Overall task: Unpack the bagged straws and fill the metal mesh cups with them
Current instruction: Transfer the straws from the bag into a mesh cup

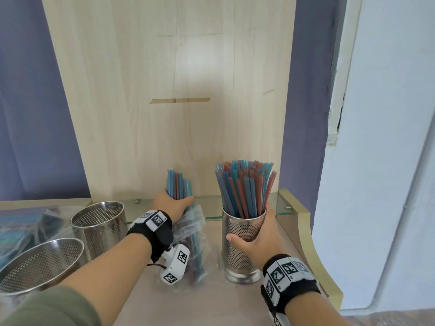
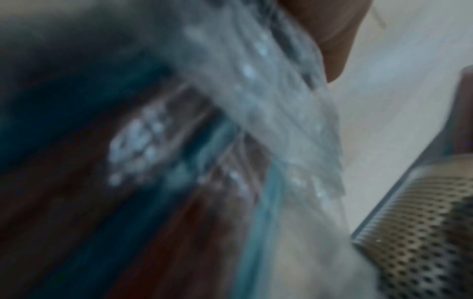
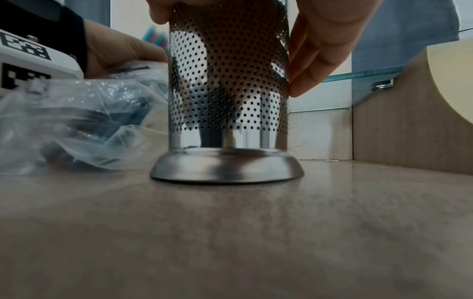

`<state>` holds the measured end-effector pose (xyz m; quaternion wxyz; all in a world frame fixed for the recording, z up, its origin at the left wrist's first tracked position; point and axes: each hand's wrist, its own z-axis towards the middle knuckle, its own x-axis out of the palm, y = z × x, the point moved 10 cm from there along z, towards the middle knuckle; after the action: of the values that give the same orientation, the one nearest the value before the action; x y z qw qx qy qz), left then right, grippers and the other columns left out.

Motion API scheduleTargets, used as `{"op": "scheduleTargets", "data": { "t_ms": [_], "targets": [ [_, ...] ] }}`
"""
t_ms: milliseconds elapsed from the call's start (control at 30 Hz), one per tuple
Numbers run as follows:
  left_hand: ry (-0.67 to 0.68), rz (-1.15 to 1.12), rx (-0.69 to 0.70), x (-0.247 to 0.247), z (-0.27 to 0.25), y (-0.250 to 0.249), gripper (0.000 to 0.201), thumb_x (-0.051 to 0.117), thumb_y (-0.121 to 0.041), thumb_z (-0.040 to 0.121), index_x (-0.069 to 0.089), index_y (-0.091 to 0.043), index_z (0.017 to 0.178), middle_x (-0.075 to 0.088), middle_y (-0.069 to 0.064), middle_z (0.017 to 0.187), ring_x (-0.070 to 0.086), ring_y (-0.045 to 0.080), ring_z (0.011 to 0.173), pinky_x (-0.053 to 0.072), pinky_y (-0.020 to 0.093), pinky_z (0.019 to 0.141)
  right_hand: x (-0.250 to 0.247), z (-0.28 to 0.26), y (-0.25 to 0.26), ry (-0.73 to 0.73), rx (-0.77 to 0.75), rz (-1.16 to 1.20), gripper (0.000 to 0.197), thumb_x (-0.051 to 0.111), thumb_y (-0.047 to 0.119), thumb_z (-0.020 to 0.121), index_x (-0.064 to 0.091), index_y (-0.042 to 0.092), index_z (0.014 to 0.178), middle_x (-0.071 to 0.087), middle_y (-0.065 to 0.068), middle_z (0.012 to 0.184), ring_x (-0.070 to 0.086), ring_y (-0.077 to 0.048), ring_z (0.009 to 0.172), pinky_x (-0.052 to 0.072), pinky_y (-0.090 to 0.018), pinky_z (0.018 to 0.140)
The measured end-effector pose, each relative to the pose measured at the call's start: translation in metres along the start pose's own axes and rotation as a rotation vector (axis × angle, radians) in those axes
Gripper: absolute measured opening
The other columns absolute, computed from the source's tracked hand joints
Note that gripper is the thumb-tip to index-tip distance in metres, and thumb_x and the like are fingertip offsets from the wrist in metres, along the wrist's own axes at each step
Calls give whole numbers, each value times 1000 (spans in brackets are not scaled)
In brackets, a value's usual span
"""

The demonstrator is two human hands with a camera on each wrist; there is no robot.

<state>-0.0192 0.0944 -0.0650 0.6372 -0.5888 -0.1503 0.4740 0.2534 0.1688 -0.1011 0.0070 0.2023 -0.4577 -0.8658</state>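
Note:
A perforated metal cup (image 1: 242,250) (image 3: 227,91) (image 2: 422,232) stands on the table, full of blue and red straws (image 1: 244,184). My right hand (image 1: 256,238) (image 3: 320,46) grips its upper wall, thumb on the near side. To its left my left hand (image 1: 171,203) (image 2: 335,40) grips a bundle of straws (image 1: 180,184) sticking out of a clear plastic bag (image 1: 195,241) (image 2: 268,101) (image 3: 76,121). The bag hangs crumpled below that hand, more straws inside it. Two empty mesh cups (image 1: 98,227) (image 1: 40,264) stand at the left.
A wooden back panel (image 1: 169,90) rises behind the table (image 1: 211,302). A glass shelf (image 1: 282,208) and a curved wooden side piece (image 1: 306,231) lie right of the full cup. More bagged straws (image 1: 21,231) lie at the far left.

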Motion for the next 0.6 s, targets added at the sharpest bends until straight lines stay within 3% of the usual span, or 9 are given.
{"op": "scheduleTargets", "data": {
  "t_ms": [67,133,267,333,433,500,600],
  "targets": [
    [-93,-162,133,-15,-11,-19,31,81,-15,75,57,-18,94,61,-8,77,61,9,71,44,20,60,0,1,0,2,-1,4,102,86,53,51,19,52,127,43,33,123,49,-1,119,43,-27,103],
    [-98,-225,217,-20,-23,-28,31,82,-12,75,57,-23,91,62,-12,79,60,0,72,45,16,62,0,1,1,13,-4,9,99,88,49,53,20,51,126,45,33,122,50,1,117,42,-25,101],
    [132,-122,138,0,-30,-8,25,84,-13,74,61,-23,80,67,-3,79,66,15,75,50,15,58,0,1,1,10,-3,11,100,87,49,53,21,51,127,46,32,123,50,2,117,42,-24,101],
    [186,-108,123,0,-24,-5,23,84,-18,75,64,-19,87,67,-4,81,65,10,75,49,14,58,0,1,1,6,2,11,102,86,53,51,20,51,128,47,30,124,51,0,119,42,-25,102],
    [274,41,161,4,-19,-13,25,76,-39,80,63,-23,93,67,-8,83,62,3,75,45,15,60,1,1,0,7,6,18,103,88,50,52,19,51,129,46,30,124,50,-1,119,42,-26,102],
    [271,117,190,7,-18,-17,31,70,-48,83,61,-22,98,67,-6,84,62,6,76,45,16,60,1,1,0,10,5,15,103,89,46,54,19,51,129,46,30,124,50,-1,119,41,-26,102],
    [146,88,188,-1,-14,-18,36,66,-48,86,60,-17,105,66,1,91,62,16,80,46,23,67,1,0,1,13,7,7,104,90,46,54,19,51,130,44,33,123,49,-1,119,42,-26,103]
  ]
}}
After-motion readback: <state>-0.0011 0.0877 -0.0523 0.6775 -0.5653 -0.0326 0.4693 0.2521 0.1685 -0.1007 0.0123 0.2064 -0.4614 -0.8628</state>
